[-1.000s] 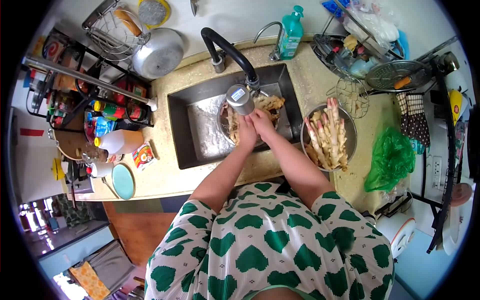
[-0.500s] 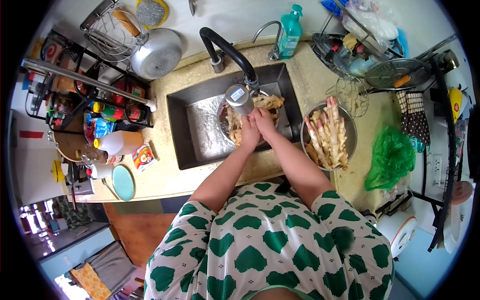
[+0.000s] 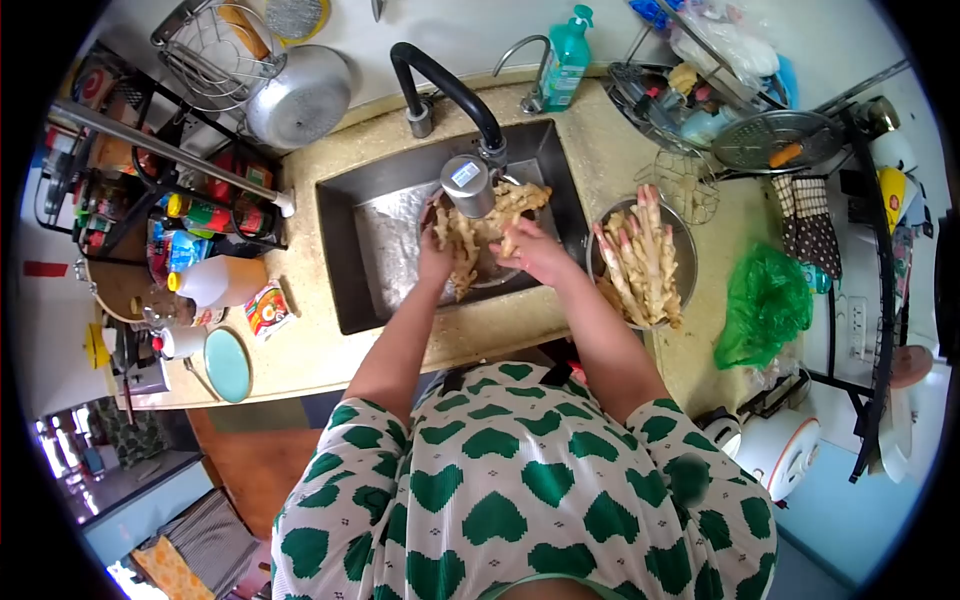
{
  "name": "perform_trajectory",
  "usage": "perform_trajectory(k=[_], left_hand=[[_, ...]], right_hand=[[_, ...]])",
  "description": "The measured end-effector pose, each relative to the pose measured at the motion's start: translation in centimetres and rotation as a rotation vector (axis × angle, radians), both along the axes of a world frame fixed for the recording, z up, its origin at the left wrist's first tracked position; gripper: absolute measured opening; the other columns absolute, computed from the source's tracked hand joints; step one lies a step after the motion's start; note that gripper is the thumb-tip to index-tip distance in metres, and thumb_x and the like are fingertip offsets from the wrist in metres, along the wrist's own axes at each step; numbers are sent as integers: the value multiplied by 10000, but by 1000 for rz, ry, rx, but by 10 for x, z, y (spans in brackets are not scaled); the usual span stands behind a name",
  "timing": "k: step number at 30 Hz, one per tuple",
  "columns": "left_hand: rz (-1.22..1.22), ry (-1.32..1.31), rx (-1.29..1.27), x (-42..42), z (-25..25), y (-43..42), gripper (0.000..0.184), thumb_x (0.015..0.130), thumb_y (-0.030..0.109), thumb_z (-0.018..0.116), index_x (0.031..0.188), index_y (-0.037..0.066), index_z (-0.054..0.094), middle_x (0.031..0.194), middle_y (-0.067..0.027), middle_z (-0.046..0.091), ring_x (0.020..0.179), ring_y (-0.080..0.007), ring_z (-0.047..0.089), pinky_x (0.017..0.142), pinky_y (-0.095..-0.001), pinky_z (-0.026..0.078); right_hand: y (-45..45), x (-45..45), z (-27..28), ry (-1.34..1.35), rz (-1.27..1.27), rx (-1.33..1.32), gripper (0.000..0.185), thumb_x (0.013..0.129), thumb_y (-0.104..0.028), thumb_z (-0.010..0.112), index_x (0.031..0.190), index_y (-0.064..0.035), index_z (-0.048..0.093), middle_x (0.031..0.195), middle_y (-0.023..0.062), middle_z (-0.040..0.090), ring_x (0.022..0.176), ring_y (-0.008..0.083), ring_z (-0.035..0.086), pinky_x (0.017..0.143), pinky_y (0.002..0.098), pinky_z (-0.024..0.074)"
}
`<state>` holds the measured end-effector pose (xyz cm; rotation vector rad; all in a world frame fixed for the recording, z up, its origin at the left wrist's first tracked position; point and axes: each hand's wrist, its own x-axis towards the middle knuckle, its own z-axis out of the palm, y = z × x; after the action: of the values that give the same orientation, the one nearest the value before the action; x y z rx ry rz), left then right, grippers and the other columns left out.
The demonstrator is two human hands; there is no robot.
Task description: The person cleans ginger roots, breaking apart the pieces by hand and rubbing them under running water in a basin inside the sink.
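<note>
Ginger roots (image 3: 462,245) lie in a round metal bowl inside the dark sink (image 3: 385,310), under the black faucet (image 3: 468,185) with its grey head. At the bowl's left side, my left hand (image 3: 435,257) touches the rim or a root, its fingers partly hidden. My right hand (image 3: 535,252) is at the bowl's right side, with the thumb and fingers around a small piece of ginger (image 3: 510,240). On the counter right of the sink, a second metal bowl (image 3: 690,262) holds long ginger roots with pink tips (image 3: 650,265).
A green bottle (image 3: 566,62) stands behind the sink. To the right are a wire rack (image 3: 690,190), a green plastic bag (image 3: 765,310) and a dish rack with a strainer (image 3: 775,142). A teal lid (image 3: 227,365), a jug (image 3: 225,280) and a noodle packet (image 3: 268,308) are on the left.
My hands were together under the faucet head and have moved apart, the left one to the left and the right one to the right. The whole view has shifted slightly.
</note>
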<state>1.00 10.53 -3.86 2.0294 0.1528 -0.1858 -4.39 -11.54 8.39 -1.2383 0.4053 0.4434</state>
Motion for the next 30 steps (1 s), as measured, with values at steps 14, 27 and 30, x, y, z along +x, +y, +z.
perform_trajectory(k=[14,27,30], left_hand=[[-417,400,617,-12,40,-31,984,670,509,782,1398,69,288,1280,-235,478,1156,-362,527,957,-388,458],[-27,816,-677,-19,25,-16,202,938,212,552,1092,88,593,878,-32,640,692,-155,610,556,-261,498],[-9,768,-821,-33,66,-21,262,983,236,456,1225,138,481,974,-47,630,819,-173,624,664,-302,520]], right_hand=[[-66,-83,137,-326,-180,-1923,249,857,-241,616,1048,-81,604,959,136,644,821,350,614,753,451,476],[33,-18,-63,0,48,-726,473,940,-318,572,1309,-44,461,1002,76,631,932,175,601,798,315,493],[41,2,-69,293,32,-287,482,936,-429,544,1173,-9,517,959,82,620,869,174,595,751,347,487]])
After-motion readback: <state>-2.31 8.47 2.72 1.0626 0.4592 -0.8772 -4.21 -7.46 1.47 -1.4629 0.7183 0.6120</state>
